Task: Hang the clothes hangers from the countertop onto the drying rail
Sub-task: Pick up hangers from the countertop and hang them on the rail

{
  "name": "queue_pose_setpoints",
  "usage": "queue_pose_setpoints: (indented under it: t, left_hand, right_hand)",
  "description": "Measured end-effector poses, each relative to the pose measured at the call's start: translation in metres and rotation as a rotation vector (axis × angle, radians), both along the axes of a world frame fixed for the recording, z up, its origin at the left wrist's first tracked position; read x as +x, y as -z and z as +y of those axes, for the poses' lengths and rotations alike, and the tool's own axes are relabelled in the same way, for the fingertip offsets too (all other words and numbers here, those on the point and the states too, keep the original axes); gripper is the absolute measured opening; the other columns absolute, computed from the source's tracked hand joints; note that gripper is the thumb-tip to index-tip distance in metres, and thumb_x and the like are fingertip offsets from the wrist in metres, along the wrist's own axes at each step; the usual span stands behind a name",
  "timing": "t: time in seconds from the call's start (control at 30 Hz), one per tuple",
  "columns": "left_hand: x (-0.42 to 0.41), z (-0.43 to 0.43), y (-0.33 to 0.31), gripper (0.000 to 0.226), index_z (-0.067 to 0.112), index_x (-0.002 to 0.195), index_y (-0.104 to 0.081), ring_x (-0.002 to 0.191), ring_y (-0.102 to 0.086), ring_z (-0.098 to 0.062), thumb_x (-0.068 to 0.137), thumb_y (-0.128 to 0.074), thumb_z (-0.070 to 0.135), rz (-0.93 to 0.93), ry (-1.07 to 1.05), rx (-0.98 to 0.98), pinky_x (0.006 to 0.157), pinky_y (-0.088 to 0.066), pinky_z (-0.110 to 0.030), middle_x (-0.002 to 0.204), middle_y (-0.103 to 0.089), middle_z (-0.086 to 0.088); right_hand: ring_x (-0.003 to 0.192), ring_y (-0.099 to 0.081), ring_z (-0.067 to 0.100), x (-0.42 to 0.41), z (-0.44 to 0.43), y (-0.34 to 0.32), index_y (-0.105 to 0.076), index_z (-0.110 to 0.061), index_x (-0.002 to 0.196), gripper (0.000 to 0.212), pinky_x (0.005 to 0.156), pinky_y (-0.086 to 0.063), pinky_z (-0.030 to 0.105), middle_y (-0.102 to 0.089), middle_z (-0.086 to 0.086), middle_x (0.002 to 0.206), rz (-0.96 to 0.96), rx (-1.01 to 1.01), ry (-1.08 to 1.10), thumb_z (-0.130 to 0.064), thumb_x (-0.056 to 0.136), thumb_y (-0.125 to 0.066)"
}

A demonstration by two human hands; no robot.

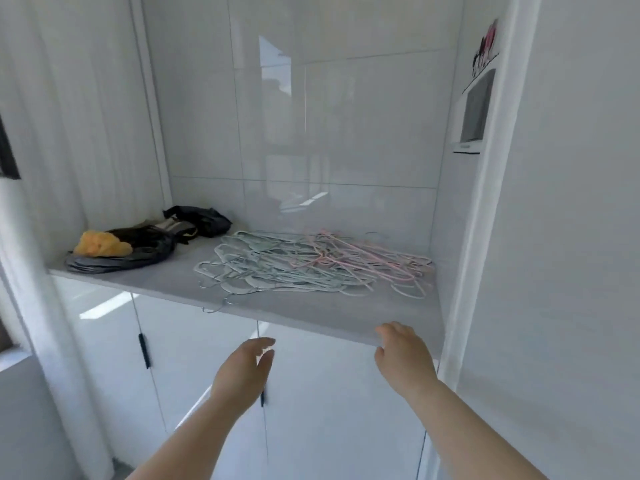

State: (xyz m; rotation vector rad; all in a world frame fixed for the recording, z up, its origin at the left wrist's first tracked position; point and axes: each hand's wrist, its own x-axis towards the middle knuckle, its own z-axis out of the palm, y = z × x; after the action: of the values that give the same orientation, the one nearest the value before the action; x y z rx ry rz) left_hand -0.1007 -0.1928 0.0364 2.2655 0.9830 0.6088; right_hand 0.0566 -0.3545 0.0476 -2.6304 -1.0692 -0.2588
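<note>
Hangers heaped on grey countertop

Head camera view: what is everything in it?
green hangers: many, pale blue-green, tangled pile mid-countertop
pink hangers: several, pink, on the pile's right part
countertop: one, grey, in a white alcove
dark bags: at least two, black, countertop's left rear
yellow cloth: one, orange-yellow, on the left bag
cabinet doors: several, white, below the countertop
door handles: two, black, on those doors
wall panel: one, white frame, grey screen, right wall
left hand: one, holds nothing, below the countertop's edge
right hand: one, holds nothing, at the countertop's front edge
</note>
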Motion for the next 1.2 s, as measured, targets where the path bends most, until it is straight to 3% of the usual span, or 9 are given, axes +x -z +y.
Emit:
queue_pose_setpoints:
  t: [0.17,0.23,0.3,0.33,0.4,0.57,0.8,0.97,1.2]
  left_hand:
    - [0.065,0.032,0.006,0.034,0.021,0.128,-0.05,0.124,-0.047,-0.014,0.096,-0.039,0.019,0.038,-0.007,0.007,0.099,-0.034,-0.023,0.134,-0.05,0.005]
    - [0.082,0.048,0.009,0.034,0.021,0.127,-0.051,0.124,-0.047,-0.014,0.095,-0.04,0.019,0.05,-0.012,0.022,0.1,-0.033,-0.023,0.134,-0.05,0.005]
    - [0.1,0.065,0.01,0.033,0.022,0.126,-0.052,0.122,-0.049,-0.015,0.095,-0.041,0.02,0.062,-0.016,0.045,0.098,-0.035,-0.023,0.134,-0.051,0.005]
    - [0.11,0.073,0.009,0.032,0.022,0.125,-0.053,0.121,-0.05,-0.016,0.095,-0.042,0.02,0.064,-0.015,0.059,0.097,-0.036,-0.024,0.134,-0.051,0.004]
    - [0.133,0.088,0.003,0.031,0.02,0.123,-0.055,0.121,-0.049,-0.019,0.094,-0.043,0.019,0.058,-0.012,0.083,0.096,-0.036,-0.024,0.132,-0.053,0.002]
    - [0.194,0.112,-0.016,0.033,0.016,0.124,-0.055,0.122,-0.047,-0.022,0.093,-0.044,0.018,0.024,0.069,0.213,0.097,-0.036,-0.028,0.133,-0.053,-0.003]
    - [0.265,0.144,-0.021,0.053,0.015,0.143,-0.022,0.139,-0.025,-0.025,0.095,-0.04,0.029,0.34,0.212,0.272,0.114,-0.016,-0.036,0.149,-0.03,-0.009]
    - [0.287,0.151,-0.022,0.047,0.015,0.139,-0.032,0.131,-0.037,-0.03,0.094,-0.04,0.028,0.415,0.216,0.249,0.114,-0.02,-0.039,0.141,-0.041,-0.013]
    - [0.29,0.154,-0.031,0.033,0.016,0.126,-0.048,0.118,-0.045,-0.028,0.097,-0.032,0.017,0.607,0.123,0.387,0.095,-0.037,-0.034,0.126,-0.051,-0.014]
  right_hand:
    - [0.141,-0.016,0.019,0.071,0.049,0.024,-0.023,-0.016,0.144,0.049,0.112,-0.016,0.027,-0.015,0.005,0.154,0.014,-0.039,-0.011,-0.016,0.097,-0.034]
    - [0.138,-0.028,0.027,0.087,0.066,0.03,-0.035,-0.008,0.14,0.047,0.111,-0.025,0.034,-0.027,0.016,0.15,0.022,-0.036,0.058,-0.01,0.093,-0.038]
    - [0.098,-0.065,0.034,0.104,0.081,0.041,-0.068,-0.001,0.099,0.033,0.081,-0.053,0.037,-0.065,0.023,0.106,-0.045,0.092,0.044,-0.01,0.072,-0.053]
    - [0.075,-0.07,0.029,0.108,0.085,0.042,-0.072,-0.006,0.076,0.026,0.064,-0.057,0.031,-0.071,0.015,0.082,-0.025,0.077,0.035,-0.015,0.063,-0.052]
    - [0.062,-0.069,0.023,0.117,0.091,0.055,-0.068,-0.01,0.06,0.033,0.055,-0.056,0.026,-0.07,0.006,0.067,0.021,0.061,0.03,-0.022,0.064,-0.038]
    - [0.068,-0.07,0.021,0.117,0.094,0.056,-0.07,-0.012,0.064,0.038,0.06,-0.058,0.026,-0.072,0.005,0.074,-0.009,0.073,0.031,-0.025,0.065,-0.034]
    - [0.075,-0.072,0.017,0.119,0.098,0.054,-0.075,-0.016,0.073,0.043,0.064,-0.058,0.033,-0.075,0.001,0.083,0.023,0.053,0.056,-0.03,0.068,-0.034]
    - [0.079,-0.072,0.016,0.121,0.098,0.059,-0.075,-0.019,0.076,0.044,0.066,-0.058,0.034,-0.075,0.0,0.086,-0.016,0.032,0.082,-0.032,0.069,-0.035]
    - [0.08,-0.072,0.017,0.123,0.1,0.064,-0.076,-0.02,0.075,0.044,0.066,-0.058,0.035,-0.075,0.0,0.087,-0.098,0.063,0.076,-0.032,0.068,-0.034]
